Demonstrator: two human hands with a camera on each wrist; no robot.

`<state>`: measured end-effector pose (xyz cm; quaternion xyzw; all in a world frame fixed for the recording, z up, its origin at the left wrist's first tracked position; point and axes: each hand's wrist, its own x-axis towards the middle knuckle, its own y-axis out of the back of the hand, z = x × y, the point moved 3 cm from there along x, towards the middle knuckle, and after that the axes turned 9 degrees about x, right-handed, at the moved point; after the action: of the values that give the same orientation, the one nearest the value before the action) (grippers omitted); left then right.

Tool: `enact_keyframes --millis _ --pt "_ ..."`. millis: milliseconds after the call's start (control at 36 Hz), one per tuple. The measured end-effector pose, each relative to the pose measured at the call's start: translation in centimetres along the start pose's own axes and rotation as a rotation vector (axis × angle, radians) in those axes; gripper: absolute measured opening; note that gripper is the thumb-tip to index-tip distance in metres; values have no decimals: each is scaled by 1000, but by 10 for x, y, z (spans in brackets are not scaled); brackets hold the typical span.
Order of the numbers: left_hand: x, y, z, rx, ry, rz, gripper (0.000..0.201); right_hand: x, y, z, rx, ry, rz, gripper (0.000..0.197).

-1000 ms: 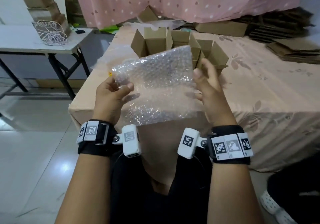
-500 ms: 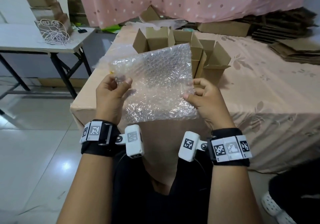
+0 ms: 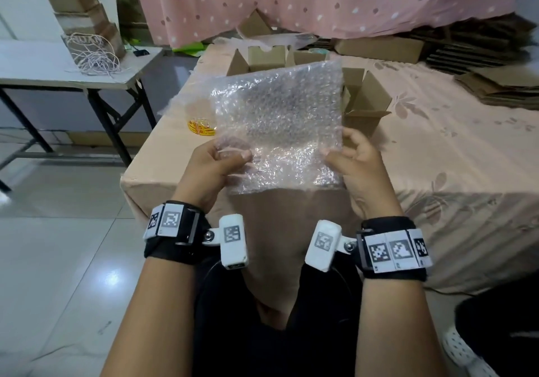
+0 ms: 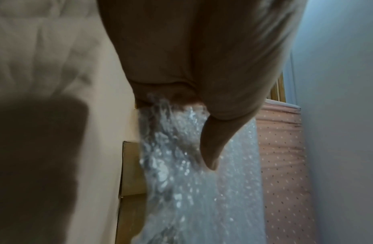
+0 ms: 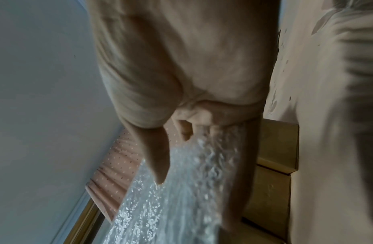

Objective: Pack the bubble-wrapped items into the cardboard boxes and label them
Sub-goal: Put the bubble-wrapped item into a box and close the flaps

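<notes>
I hold the bubble-wrap sheet [image 3: 277, 125] upright mid-frame, left hand [image 3: 208, 169] and right hand [image 3: 357, 163] each pinching a lower corner. Open cardboard boxes [image 3: 364, 105] sit directly behind, upper centre, right hand nearer.

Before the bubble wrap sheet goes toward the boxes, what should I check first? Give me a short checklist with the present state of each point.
1. Left hand pinches the bubble wrap sheet: ok.
2. Right hand pinches its other lower corner: ok.
3. Sheet held spread, not crumpled: ok.
4. Cardboard boxes stand with flaps open: ok.
5. Boxes empty inside: cannot tell, the sheet hides them.
6. Item to wrap in reach: cannot tell; only a yellow packet shows on the bed.
</notes>
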<state>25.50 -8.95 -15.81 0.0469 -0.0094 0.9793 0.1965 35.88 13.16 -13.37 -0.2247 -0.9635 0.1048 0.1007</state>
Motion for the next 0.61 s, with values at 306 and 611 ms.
enact_keyframes --millis 306,611 --pt "2 5 -1 126 -31 141 13 1 -1 11 -13 -137 -1 46" --pt "6 4 -11 342 -17 102 22 11 12 21 -552 -18 98 87"
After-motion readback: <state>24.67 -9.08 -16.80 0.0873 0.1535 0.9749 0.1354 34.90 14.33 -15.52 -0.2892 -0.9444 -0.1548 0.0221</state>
